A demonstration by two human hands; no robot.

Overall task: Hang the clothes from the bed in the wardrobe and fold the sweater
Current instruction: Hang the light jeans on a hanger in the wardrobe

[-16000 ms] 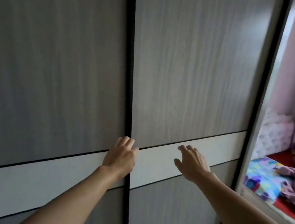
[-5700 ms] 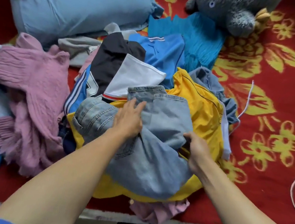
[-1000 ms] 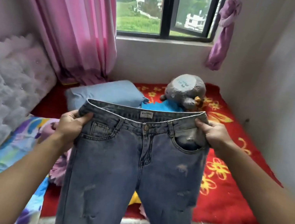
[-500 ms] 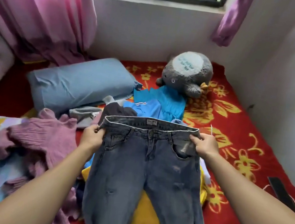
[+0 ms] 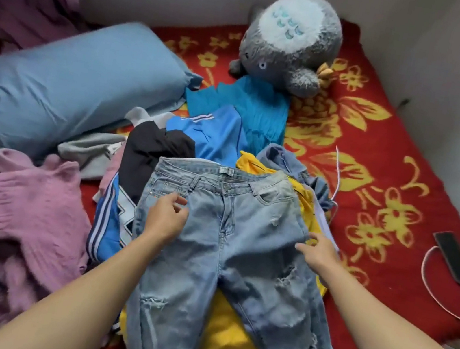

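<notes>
Your left hand point(image 5: 166, 220) rests on the left hip of the jeans point(image 5: 242, 237), fingers loosely curled, with no denim visibly caught in them. Your right hand point(image 5: 318, 251) lies at the jeans' right edge, fingers extended and relaxed, gripping nothing. The jeans are spread front up, waistband away from you, on top of the clothes pile, over a yellow garment point(image 5: 223, 334). The pink sweater point(image 5: 13, 208) lies crumpled just left of the pile. The pile sits on the red flowered bed point(image 5: 385, 291). Right, well apart: a phone point(image 5: 455, 257) on its cable. Beyond: a blue jersey point(image 5: 213, 138), a blue pillow point(image 5: 63, 88), and a grey plush toy point(image 5: 290, 41) by the wall.
</notes>
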